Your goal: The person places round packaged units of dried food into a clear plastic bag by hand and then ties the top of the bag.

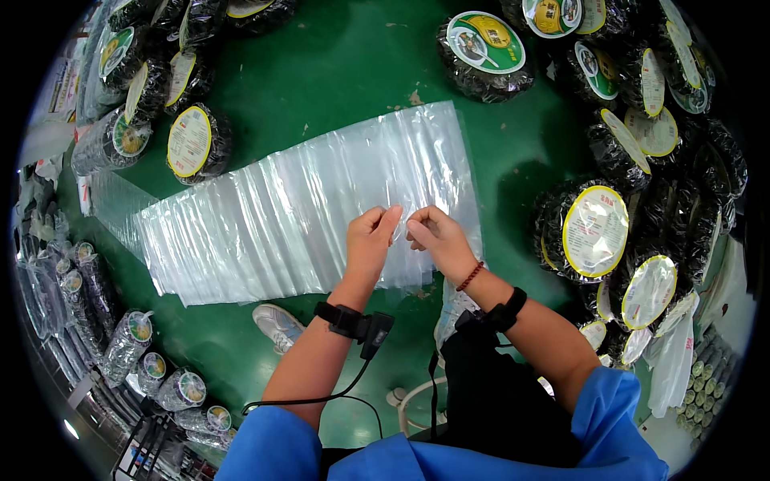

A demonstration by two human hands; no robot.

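A long fanned-out row of clear plastic bags (289,210) lies across the green floor in front of me. Over its right part, my left hand (374,231) has its thumb pressed against its curled fingers. My right hand (433,231) is close beside it, thumb and fingers bent together, with a small gap between the two hands. A thin bit of clear film seems to show between the fingertips, but whether either hand pinches it is too unclear to tell. Wristbands with a small device and cable sit on both forearms.
Round plastic-wrapped packs of dark dried food with oval labels (595,231) are piled at the right; one pack (486,54) stands apart at the top. More packs (191,143) lie upper left. Wrapped cylindrical packs (129,343) line the lower left. A shoe (278,326) shows below the bags.
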